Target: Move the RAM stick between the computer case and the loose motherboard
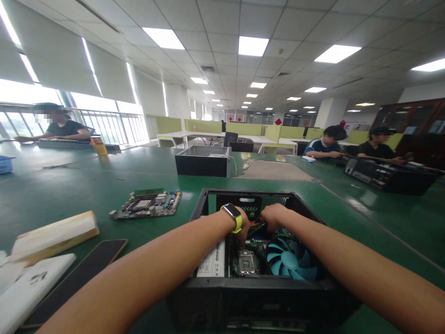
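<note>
An open black computer case [257,284] lies before me with a motherboard inside. Both my hands reach into it. My left hand [244,227], with a yellow-strapped smartwatch on the wrist, points down above the CPU socket [246,262]; its fingers are mostly hidden. Further right, my right hand [274,217] is curled near the back wall of the case, and I cannot make out what is in its fingers. Between the hands show coloured wires and a thin green strip. A fan with blue blades [289,260] sits below my right wrist. The white-labelled power supply [212,262] is at the left.
A loose motherboard [149,205] lies on the green table left of the case. Nearer are a dark phone-like slab [81,278], a white box [38,287] and a worn block [55,234]. Another case [203,163] stands behind. Several people sit around the table.
</note>
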Demonstrator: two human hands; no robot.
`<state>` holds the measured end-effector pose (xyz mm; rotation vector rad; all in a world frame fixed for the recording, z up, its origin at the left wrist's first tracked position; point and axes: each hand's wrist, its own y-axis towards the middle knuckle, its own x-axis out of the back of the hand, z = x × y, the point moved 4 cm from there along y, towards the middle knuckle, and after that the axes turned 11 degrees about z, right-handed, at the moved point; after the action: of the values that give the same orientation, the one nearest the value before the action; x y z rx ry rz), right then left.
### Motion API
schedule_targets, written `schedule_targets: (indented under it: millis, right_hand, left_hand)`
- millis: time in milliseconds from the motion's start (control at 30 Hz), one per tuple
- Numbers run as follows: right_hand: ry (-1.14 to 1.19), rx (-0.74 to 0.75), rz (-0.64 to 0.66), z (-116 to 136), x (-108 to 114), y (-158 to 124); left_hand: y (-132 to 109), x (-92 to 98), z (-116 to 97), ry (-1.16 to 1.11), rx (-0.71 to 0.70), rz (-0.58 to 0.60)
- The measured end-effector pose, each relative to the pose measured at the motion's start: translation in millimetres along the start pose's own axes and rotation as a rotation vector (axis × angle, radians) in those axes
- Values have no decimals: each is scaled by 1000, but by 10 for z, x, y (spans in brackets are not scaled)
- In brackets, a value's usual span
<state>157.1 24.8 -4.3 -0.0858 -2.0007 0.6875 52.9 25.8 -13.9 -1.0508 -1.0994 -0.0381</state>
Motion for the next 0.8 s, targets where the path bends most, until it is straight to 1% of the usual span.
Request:
schedule_targets:
  millis: [100,133,300,400,467,500,533,567,600,667,700,733,767,800]
  right_hand:
    - [-3,9,11,13,2,-1]
    - [-2,15,12,18,3,-3]
    - [8,24,0,-5,8,0]
    - [13,34,-22,-35,14,8]
    - [20,35,-27,-50,15,9]
    - [24,37,-30,-54,15,7]
    - [28,40,-33,-55,15,5]
    - [31,40,-38,-58,16,1]
    - [33,35,-47,-63,22,-5]
    - [37,5,-84,-89,64,-31]
    - [42,-16,-108,-110,108,-59]
    - [51,-41,-131,-134,172,-103]
    - [66,-71,-156,-156,256,-171]
    - [90,-102,-189,-168,362,-266]
  left_hand:
    - [-55,-52,-18,15,47,221]
    - [-69,-53,-24,15,47,249]
    - [-75,-44,-20,41,24,249]
    - [-54,-61,-23,25,9,280]
    - [-86,-39,-36,26,3,302]
    - [-133,-1,-40,25,-2,289]
    - [-206,58,-40,19,-20,248]
    - [-307,136,-32,7,-59,173]
    - [-439,229,-9,-13,-121,63]
    - [-778,397,125,-101,-291,-213]
    - [-960,442,262,-171,-361,-352]
    - [-1122,443,455,-263,-391,-473]
    - [-1254,400,700,-347,-361,-597]
    - [-1351,309,985,-405,-264,-713]
